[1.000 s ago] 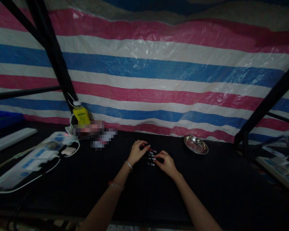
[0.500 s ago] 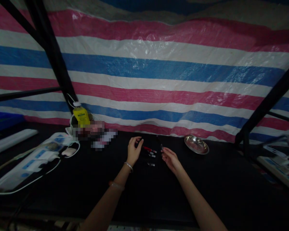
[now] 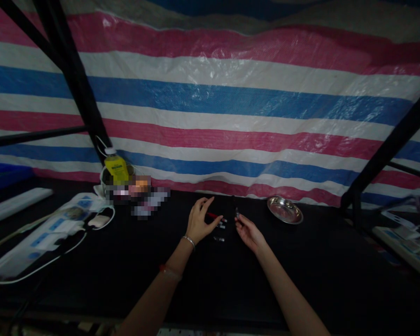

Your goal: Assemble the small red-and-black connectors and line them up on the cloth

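My left hand [image 3: 200, 220] is open above the black table, with thumb and fingers spread and nothing visible between them. Just beyond its thumb lies a slim red item [image 3: 214, 216] with a silvery end, partly covered by the hand. A small piece with a silvery end [image 3: 221, 227] rests close by, and another small shiny piece [image 3: 219, 239] is nearer to me. In my right hand [image 3: 248, 232], thumb and fingers pinch a slim dark pen-like item [image 3: 236, 213] with a shiny part at the fingertips. Its exact kind is too dark to tell.
A shallow steel dish [image 3: 285, 210] stands to the right of my hands. At the left are a yellow bottle [image 3: 116, 168], blurred small items, and a white power strip [image 3: 52, 233] with cables. A striped sheet [image 3: 231, 102] hangs behind the black table [image 3: 217, 289].
My left hand has moved slightly right, and its thumb and fingers have spread wider over the small items. My right hand keeps the slim dark item almost in place, tilted a little differently.
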Demonstrator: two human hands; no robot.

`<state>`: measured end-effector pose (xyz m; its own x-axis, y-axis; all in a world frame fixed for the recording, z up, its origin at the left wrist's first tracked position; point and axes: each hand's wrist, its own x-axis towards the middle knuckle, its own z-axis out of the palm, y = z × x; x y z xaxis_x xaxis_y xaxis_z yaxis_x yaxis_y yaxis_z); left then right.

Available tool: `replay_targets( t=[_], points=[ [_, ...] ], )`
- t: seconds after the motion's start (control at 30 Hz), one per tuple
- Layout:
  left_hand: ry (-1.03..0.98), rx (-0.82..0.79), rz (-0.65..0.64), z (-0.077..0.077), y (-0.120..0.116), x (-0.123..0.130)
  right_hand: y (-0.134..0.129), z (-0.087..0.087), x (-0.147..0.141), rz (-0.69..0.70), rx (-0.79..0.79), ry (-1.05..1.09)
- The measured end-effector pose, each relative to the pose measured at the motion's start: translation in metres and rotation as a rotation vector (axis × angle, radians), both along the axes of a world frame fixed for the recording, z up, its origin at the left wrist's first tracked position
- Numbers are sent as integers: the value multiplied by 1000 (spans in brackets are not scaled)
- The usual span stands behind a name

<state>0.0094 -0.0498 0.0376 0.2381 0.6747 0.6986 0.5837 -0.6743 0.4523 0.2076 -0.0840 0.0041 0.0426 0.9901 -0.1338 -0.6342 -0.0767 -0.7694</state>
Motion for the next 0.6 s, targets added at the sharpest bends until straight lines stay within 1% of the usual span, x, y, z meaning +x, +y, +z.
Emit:
replay_targets(
  t=[0.1, 0.23, 0.4, 0.6],
  points=[
    [67, 35, -57, 2, -4, 0, -3, 3, -6, -4, -3, -69],
    [96, 48, -103, 2, -7, 2, -5, 5, -13, 3, 28, -161],
    [132, -23, -123, 3, -9, 6, -6, 5, -18, 65, 66, -248],
    [162, -101, -130, 3, -5, 11, -8, 6, -18, 78, 76, -245]
  ],
)
